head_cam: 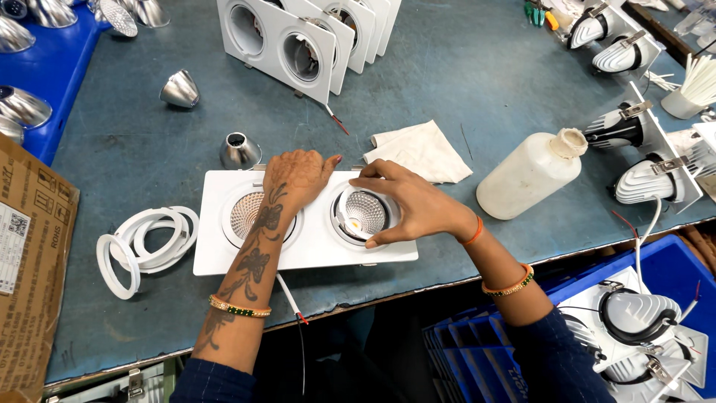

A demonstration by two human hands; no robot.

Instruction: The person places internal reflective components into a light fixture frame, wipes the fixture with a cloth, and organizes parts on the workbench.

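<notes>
A white rectangular twin downlight housing (321, 250) lies flat on the grey-blue bench, with two round openings showing ribbed reflectors. My left hand (297, 179) rests palm down on its upper edge between the openings, partly covering the left reflector (245, 215). My right hand (406, 205) curls around the right lamp (360, 214), thumb and fingers on its white rim. A thin white and red wire (289, 297) trails from the housing over the bench edge.
White trim rings (145, 242) lie left of the housing. Two loose silver reflector cups (239, 151) sit behind, plus a folded cloth (419, 151) and a white plastic bottle (531, 174). Finished housings (298, 37) stand at the back. Blue crates flank the bench.
</notes>
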